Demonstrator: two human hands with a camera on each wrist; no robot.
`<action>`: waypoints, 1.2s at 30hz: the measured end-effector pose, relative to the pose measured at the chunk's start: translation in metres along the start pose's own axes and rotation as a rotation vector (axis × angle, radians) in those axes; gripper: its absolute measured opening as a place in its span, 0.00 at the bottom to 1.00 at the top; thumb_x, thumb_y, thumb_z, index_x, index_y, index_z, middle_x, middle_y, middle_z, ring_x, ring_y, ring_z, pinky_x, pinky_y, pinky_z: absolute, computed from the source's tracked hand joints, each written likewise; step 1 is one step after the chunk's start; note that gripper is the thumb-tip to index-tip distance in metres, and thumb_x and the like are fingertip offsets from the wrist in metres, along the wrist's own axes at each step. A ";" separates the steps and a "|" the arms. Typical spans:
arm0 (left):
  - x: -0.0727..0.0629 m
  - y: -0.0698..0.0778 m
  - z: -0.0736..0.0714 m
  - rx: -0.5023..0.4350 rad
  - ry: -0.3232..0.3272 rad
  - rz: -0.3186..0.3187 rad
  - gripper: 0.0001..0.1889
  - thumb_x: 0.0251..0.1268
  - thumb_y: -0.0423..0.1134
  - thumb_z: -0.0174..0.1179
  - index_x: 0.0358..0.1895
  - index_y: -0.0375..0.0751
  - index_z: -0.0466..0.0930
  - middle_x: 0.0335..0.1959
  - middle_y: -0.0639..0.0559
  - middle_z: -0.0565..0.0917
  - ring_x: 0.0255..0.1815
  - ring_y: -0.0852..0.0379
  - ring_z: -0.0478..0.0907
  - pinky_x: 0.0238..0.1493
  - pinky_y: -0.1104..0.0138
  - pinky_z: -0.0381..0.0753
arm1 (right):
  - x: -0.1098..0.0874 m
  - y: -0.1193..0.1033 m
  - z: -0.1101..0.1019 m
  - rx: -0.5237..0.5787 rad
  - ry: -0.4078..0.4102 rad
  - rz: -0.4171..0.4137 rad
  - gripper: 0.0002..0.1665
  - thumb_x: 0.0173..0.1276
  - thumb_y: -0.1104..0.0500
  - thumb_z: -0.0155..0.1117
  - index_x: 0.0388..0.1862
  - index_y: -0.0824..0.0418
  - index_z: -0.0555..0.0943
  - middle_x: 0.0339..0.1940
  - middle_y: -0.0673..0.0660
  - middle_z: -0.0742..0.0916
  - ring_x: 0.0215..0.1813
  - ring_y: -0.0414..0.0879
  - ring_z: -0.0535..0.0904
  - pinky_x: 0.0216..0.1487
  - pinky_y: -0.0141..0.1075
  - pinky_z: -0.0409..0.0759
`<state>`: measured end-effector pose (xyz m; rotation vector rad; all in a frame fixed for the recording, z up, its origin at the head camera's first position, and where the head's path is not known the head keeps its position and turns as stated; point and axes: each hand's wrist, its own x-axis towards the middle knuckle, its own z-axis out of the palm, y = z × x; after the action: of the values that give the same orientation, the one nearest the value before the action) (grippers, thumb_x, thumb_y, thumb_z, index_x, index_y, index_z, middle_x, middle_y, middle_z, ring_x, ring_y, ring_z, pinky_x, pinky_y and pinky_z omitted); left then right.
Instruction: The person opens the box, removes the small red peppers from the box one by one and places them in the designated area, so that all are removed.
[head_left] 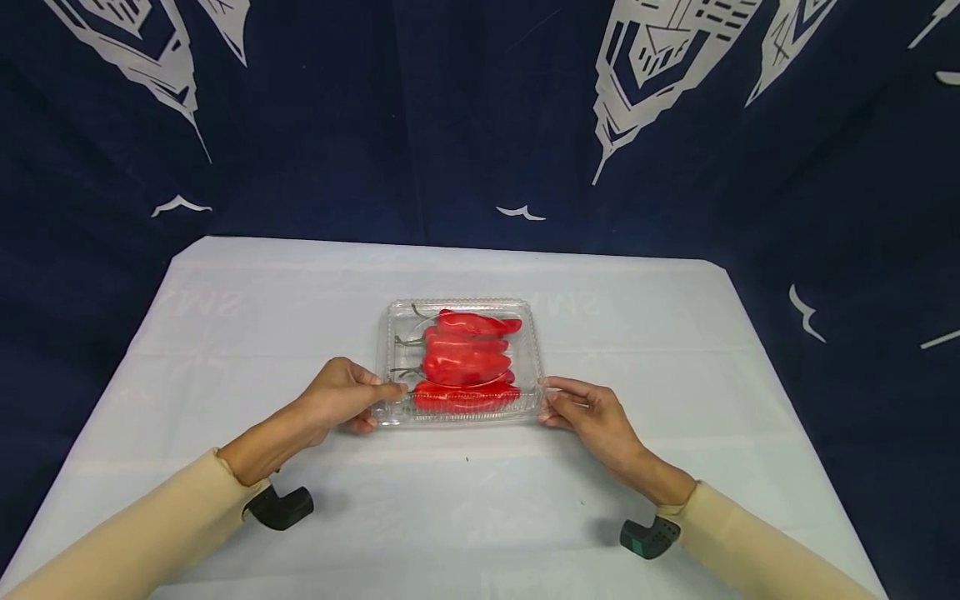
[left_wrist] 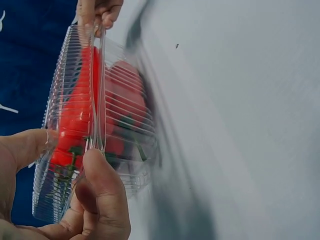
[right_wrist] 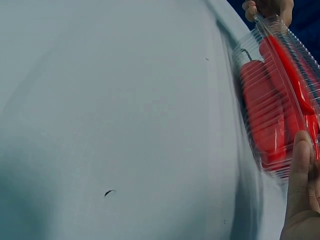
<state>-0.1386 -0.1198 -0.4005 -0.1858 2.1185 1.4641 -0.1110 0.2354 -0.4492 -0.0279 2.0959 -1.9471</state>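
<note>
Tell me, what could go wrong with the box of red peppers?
The left hand and right hand grip the clear plastic clamshell box at its near corners, so its far side might dip if lifted. The red peppers might then slide inside. Pinching too hard could also bend the plastic.

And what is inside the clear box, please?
Red peppers with green stems lie inside the box. Some overlap, so parts of the lower ones are covered; exact count unclear.
</note>
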 end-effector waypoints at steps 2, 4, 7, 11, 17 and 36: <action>0.001 0.000 0.000 0.009 -0.009 0.008 0.19 0.61 0.44 0.70 0.36 0.28 0.77 0.13 0.53 0.73 0.13 0.63 0.75 0.21 0.71 0.84 | 0.000 0.000 0.000 0.003 0.008 0.004 0.24 0.74 0.69 0.57 0.65 0.80 0.71 0.39 0.55 0.88 0.37 0.38 0.88 0.47 0.32 0.87; 0.001 0.001 0.000 0.014 -0.010 0.007 0.18 0.62 0.43 0.69 0.35 0.28 0.77 0.13 0.54 0.73 0.13 0.63 0.75 0.21 0.72 0.84 | 0.000 0.001 0.001 0.008 0.010 0.006 0.24 0.74 0.69 0.56 0.65 0.80 0.71 0.38 0.54 0.88 0.37 0.38 0.87 0.47 0.33 0.87; 0.001 0.000 -0.001 0.003 -0.006 -0.010 0.19 0.61 0.45 0.70 0.37 0.28 0.79 0.14 0.54 0.73 0.14 0.63 0.76 0.23 0.71 0.85 | 0.000 0.001 0.001 0.010 0.009 0.016 0.24 0.75 0.69 0.56 0.65 0.80 0.71 0.38 0.52 0.88 0.37 0.38 0.88 0.47 0.33 0.87; 0.001 -0.005 -0.005 -0.091 -0.046 -0.017 0.23 0.58 0.47 0.73 0.43 0.28 0.80 0.22 0.51 0.79 0.18 0.62 0.77 0.28 0.69 0.87 | 0.000 0.000 -0.001 0.014 0.013 0.043 0.24 0.75 0.67 0.57 0.66 0.78 0.72 0.38 0.52 0.88 0.38 0.40 0.88 0.48 0.34 0.87; -0.002 -0.020 -0.014 -0.192 -0.168 0.011 0.23 0.53 0.31 0.75 0.50 0.25 0.78 0.32 0.51 0.83 0.30 0.60 0.83 0.39 0.66 0.89 | 0.000 0.000 -0.003 0.017 0.003 0.057 0.25 0.76 0.67 0.56 0.67 0.78 0.70 0.40 0.53 0.88 0.39 0.39 0.88 0.49 0.34 0.87; -0.004 -0.034 -0.002 -0.072 -0.047 0.232 0.30 0.42 0.22 0.75 0.52 0.23 0.72 0.31 0.49 0.73 0.27 0.63 0.71 0.28 0.75 0.76 | -0.001 -0.002 0.002 0.040 0.026 0.111 0.25 0.76 0.65 0.57 0.68 0.74 0.71 0.39 0.51 0.87 0.39 0.39 0.88 0.50 0.34 0.86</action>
<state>-0.1221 -0.1362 -0.4259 0.0697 2.1069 1.6612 -0.1105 0.2336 -0.4467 0.1193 2.0283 -1.9331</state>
